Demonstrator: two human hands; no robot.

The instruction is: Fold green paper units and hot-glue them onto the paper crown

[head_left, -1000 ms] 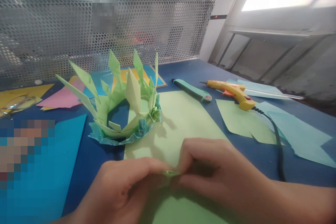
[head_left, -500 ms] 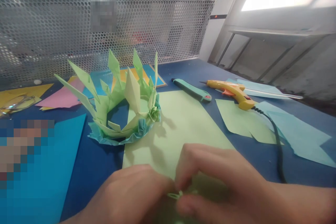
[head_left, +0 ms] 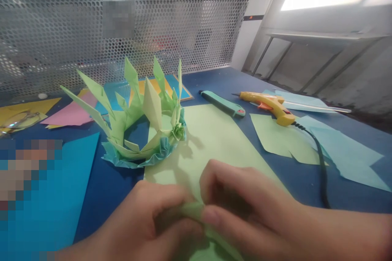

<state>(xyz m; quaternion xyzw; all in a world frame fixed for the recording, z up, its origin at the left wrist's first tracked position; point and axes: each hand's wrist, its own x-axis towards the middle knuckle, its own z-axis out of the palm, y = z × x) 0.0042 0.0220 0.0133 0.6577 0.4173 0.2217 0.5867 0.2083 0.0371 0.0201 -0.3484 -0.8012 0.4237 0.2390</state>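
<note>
Item: small folded strip of light-green paper, held just above the near edge of the blue table top.
Grip, left: left hand, fingers curled in, thumb and forefinger clamped on the strip's left end.
Grip, right: right hand, fingers bent, thumb tip pressed on the strip's right end; the two thumbs almost meet.
Change: half a second ago only a thin sliver showed between the fingertips; now a longer piece of the strip shows, and both hands sit a little higher in view.
Beneath: large light-green paper sheet, flat, running from the near edge toward the middle.
Left of sheet: spiky ring of folded green paper with a teal frill, upright, its edge overlapping the sheet; unmoved.
Beyond sheet: teal utility knife, lying slantwise.
Right side: yellow glue gun on its side, with its black cord trailing toward the near edge across a cut light-green sheet.
Near left corner: bright blue paper sheet.
Far edge: perforated metal screen.
</note>
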